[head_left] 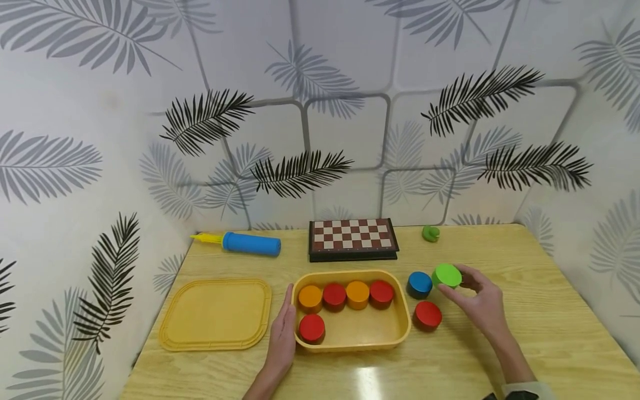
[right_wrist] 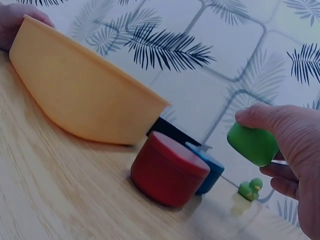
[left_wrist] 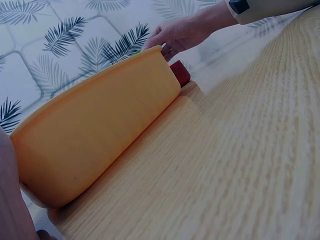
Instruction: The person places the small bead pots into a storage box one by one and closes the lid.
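Head view showed a pale wooden table (head_left: 550, 333) boxed in by leaf-patterned walls (head_left: 75, 111). The right hand (head_left: 480, 303) pinched a green disc (head_left: 446, 275), lifted beside the blue disc (head_left: 419, 284); the left hand (head_left: 282, 333) lay flat-fingered against the yellow tub (head_left: 402, 333).

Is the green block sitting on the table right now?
No, the right hand grips the green block lifted clear of the table.

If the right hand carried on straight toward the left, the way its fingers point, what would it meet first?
Probably the blue disc, just left of the green disc that the right hand holds raised; it might pass over to the yellow tub.
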A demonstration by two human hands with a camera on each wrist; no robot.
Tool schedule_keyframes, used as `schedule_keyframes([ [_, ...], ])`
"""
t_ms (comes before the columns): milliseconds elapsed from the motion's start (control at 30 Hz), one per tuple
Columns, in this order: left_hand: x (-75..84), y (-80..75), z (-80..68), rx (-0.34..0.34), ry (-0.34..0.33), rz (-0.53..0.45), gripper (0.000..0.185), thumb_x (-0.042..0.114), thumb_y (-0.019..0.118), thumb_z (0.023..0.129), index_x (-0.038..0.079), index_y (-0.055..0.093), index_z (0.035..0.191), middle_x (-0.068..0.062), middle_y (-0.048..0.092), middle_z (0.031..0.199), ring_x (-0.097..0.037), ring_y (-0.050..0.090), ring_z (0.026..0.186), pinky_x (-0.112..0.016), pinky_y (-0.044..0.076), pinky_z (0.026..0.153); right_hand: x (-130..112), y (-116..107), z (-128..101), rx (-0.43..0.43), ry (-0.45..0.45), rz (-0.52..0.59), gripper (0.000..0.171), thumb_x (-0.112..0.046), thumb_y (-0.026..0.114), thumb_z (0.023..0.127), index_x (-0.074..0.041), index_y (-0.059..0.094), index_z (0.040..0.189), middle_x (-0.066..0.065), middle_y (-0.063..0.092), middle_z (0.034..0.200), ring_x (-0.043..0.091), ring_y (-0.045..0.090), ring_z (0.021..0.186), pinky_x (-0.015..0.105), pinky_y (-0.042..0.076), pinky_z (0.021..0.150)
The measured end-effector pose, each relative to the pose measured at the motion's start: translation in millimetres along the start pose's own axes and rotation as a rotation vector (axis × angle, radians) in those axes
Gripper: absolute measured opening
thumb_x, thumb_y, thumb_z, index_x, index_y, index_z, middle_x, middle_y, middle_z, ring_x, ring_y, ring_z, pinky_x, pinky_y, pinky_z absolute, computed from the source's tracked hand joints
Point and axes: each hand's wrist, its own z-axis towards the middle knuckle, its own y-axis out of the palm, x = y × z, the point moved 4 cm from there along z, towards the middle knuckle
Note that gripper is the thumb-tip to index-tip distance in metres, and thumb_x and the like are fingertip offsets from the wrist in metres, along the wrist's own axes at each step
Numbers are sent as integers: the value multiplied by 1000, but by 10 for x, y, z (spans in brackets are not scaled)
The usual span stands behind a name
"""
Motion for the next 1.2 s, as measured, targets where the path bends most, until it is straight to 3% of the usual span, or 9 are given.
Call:
schedule_keyframes([
  [200,-3,-2,1,-2,15,-12,57,33,28,117,7,19,167,-10,18,174,-19,16,159,-6,17,117,-255,22,-7,-18,-71,0,54,-9,93,78,-2,71,127,12,73,117,-6,62,94,11,52,85],
  [333,-11,-4,-3,-4,18,-14,57,32,28,117,6,18,167,-10,18,174,-19,16,159,-6,17,117,-401,66,-15,-52,-117,55,56,-2,93,76,1,70,127,18,73,114,-4,63,94,9,52,86],
  [533,0,-8,1,-3,26,2,57,33,28,117,6,19,167,-11,19,174,-19,17,159,-7,17,117,-569,180,-34,-146,-164,109,56,-1,93,76,0,70,127,14,74,114,-1,66,98,10,51,91],
  [733,8,-2,9,-1,28,6,56,31,28,117,6,19,167,-11,19,173,-19,17,159,-7,16,117,-730,341,-82,-266,-226,55,55,-7,93,78,-4,70,127,8,74,115,4,68,97,15,56,89],
  [1000,5,6,3,-7,32,-15,55,29,27,118,6,18,167,-11,18,174,-20,16,159,-7,17,117,-955,608,-185,-364,-263,9,49,-21,94,79,-10,71,121,-1,74,110,13,68,92,41,64,79],
  [1200,7,-3,-1,-7,38,-27,55,27,28,117,5,18,167,-12,18,174,-20,16,159,-7,17,118,-1040,870,-292,-466,-253,23,52,-16,95,77,-8,70,122,-1,72,113,13,67,96,43,64,84],
])
